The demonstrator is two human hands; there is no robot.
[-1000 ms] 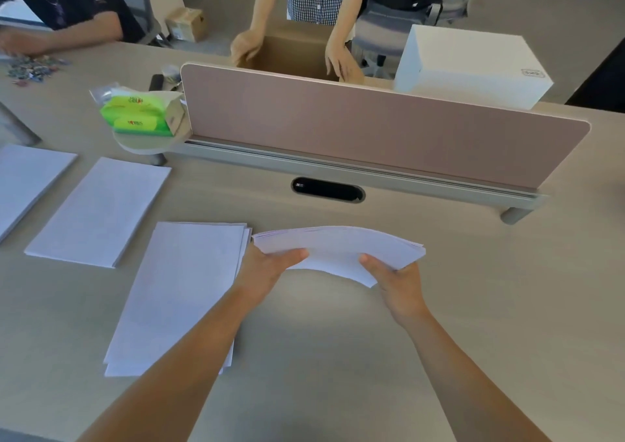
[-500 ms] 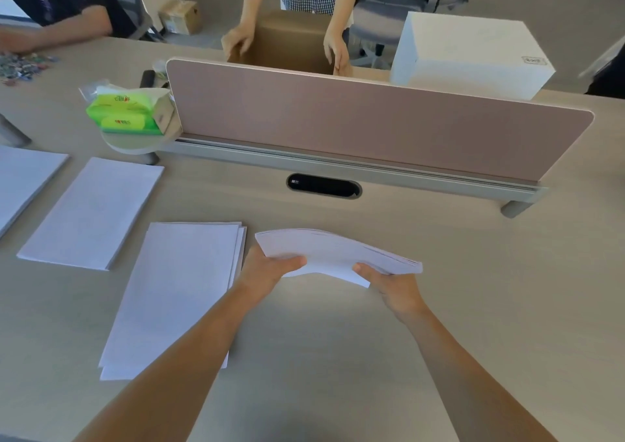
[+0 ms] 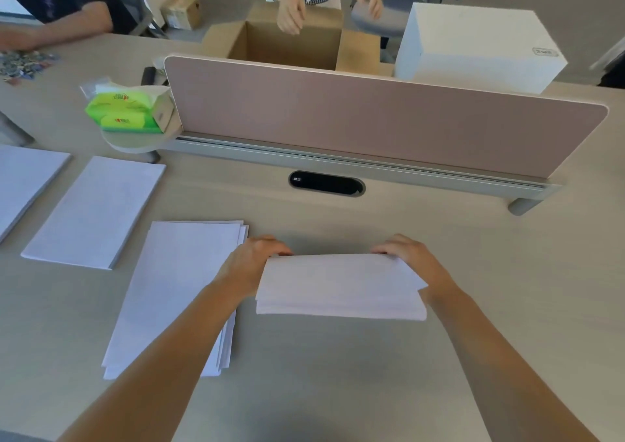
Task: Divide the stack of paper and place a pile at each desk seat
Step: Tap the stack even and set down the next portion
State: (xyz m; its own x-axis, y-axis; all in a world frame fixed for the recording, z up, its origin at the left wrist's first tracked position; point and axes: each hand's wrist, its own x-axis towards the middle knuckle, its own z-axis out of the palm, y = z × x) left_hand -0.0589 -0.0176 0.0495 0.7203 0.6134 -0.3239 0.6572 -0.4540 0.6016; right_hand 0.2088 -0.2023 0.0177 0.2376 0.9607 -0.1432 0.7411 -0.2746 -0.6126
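our left hand [image 3: 252, 265] and right hand [image 3: 411, 259] gripping the ends of a paper stack [image 3: 340, 287], held up over the worktop [image 3: 338, 374], three other piles [image 3: 176, 292] laid out to our left

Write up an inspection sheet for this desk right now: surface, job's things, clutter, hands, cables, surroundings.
Surface: pale wood-grain desk, long pink divider screen across it.
Job's things: white paper sheaf held between both hands; nearest paper pile, middle paper pile, far-left paper pile lie flat to its left.
Clutter: green tissue pack on small round shelf; heap of small bits far left.
Hands: left hand, right hand each grip one end.
Cables: nothing seen; black oval grommet only.
Surroundings: open brown cardboard box with another person's hand over it, white box.
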